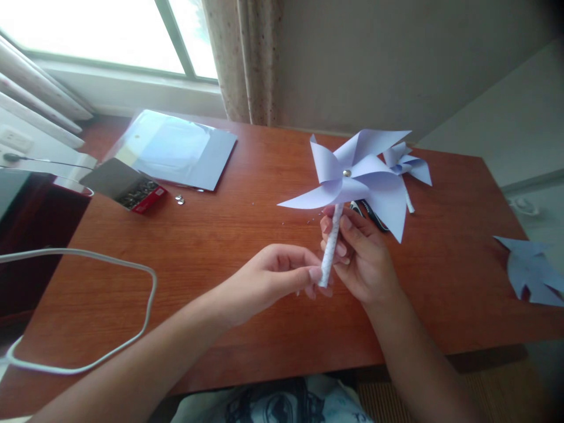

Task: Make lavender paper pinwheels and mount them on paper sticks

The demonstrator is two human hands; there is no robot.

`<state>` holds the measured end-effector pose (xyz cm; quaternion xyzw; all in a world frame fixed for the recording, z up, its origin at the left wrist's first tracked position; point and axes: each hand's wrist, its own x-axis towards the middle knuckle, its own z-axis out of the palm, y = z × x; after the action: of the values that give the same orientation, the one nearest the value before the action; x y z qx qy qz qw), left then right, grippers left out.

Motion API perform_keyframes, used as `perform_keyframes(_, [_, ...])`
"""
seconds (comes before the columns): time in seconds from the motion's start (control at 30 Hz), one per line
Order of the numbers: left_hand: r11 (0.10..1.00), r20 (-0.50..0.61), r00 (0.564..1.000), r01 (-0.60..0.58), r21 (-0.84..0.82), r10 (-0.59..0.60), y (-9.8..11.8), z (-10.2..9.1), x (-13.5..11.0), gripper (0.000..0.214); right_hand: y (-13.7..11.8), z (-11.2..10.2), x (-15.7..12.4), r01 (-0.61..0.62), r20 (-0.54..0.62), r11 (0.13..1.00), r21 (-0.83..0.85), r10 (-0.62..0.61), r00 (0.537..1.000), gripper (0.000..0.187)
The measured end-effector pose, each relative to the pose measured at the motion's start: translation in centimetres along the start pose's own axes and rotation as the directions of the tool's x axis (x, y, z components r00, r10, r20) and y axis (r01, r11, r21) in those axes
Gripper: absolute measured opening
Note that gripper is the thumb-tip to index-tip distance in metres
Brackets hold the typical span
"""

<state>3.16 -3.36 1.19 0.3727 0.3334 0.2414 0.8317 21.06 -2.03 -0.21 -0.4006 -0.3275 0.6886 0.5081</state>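
Note:
A white paper pinwheel (370, 182) is held up over the table, its curled blades joined by a metal thumbtack (347, 173) at the centre. Its handle is a rolled paper stick (330, 247), tilted slightly. My left hand (286, 270) pinches the stick's lower end between thumb and fingers. Higher up, my right hand (363, 249) closes around the stick just under the blades. Behind the blades, a second paper pinwheel (416, 166) lies on the table, partly hidden. Black-handled scissors, or a similar tool (370, 212), show in part behind my right hand.
On the brown wooden table (211, 235) are an open box of thumbtacks (141, 194), loose tacks (180, 200) and a plastic sleeve of paper (176, 150). Cut paper (533, 270) lies at the right edge. A white cable (152, 294) loops at the left.

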Motion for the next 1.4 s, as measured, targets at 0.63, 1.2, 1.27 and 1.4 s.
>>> perform_keyframes(0.63, [0.985, -0.036, 0.999, -0.002, 0.174, 0.009, -0.3, -0.3, 0.3, 0.028, -0.2, 0.8, 0.2, 0.087, -0.133, 0.993, -0.076, -0.097, 0.986, 0.032])
perform_keyframes(1.2, [0.458, -0.123, 0.892, -0.101, 0.883, 0.435, -1.4, -0.4, 0.2, 0.011, 0.9, 0.7, -0.5, 0.253, -0.027, 0.893, -0.373, -0.283, 0.959, 0.013])
perform_keyframes(1.27, [0.314, -0.076, 0.892, -0.077, 0.946, 0.446, -1.3, -0.6, 0.1, 0.018, 1.0, 0.7, -0.5, 0.246, -0.021, 0.883, -0.4, -0.277, 0.961, 0.016])
perform_keyframes(1.4, [0.143, 0.025, 0.958, -0.069, 0.987, 0.286, -0.9, -0.9, -0.2, 0.022, 1.7, 0.6, -0.5, 0.239, 0.005, 0.866, -0.44, -0.264, 0.965, 0.019])
